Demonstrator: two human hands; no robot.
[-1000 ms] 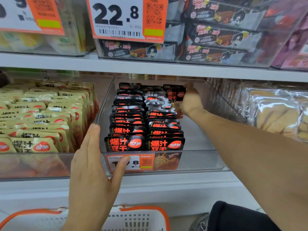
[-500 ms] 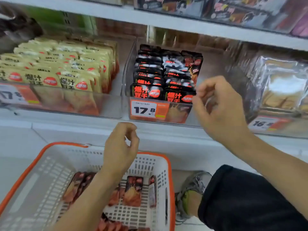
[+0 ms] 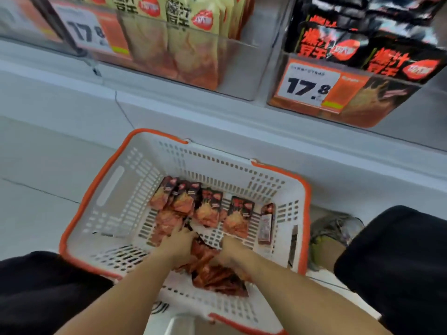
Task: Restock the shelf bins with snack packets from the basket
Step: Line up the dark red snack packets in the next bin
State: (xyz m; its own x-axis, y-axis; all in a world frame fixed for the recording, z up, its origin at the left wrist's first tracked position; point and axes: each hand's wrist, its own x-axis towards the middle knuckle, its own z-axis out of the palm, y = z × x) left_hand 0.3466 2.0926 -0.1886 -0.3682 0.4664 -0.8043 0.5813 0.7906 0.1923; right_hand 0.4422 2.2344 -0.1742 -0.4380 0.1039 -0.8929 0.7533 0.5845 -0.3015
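A white basket with an orange rim (image 3: pixel 101 197) stands on the floor below the shelf. Several black-and-red snack packets (image 3: pixel 208 211) lie on its bottom. Both hands are down inside it. My left hand (image 3: pixel 179 245) rests on the packets at the middle. My right hand (image 3: pixel 232 252) is beside it, over a pile of packets (image 3: pixel 217 279). The image is blurred, so whether either hand grips a packet cannot be made out. Above right, the clear bin (image 3: pixel 350 110) holds upright black packets (image 3: pixel 338 44) behind a 17.8 price tag.
A second clear bin (image 3: pixel 242 68) at the upper left holds yellow packets (image 3: pixel 188 18). The white shelf front (image 3: pixel 169 110) runs across the middle. My knees in black fabric (image 3: pixel 396 262) flank the basket, and a shoe (image 3: pixel 333 233) sits at its right side.
Both hands left the black-packet bin and dropped into the basket. My view tilted down from the shelf to the floor.
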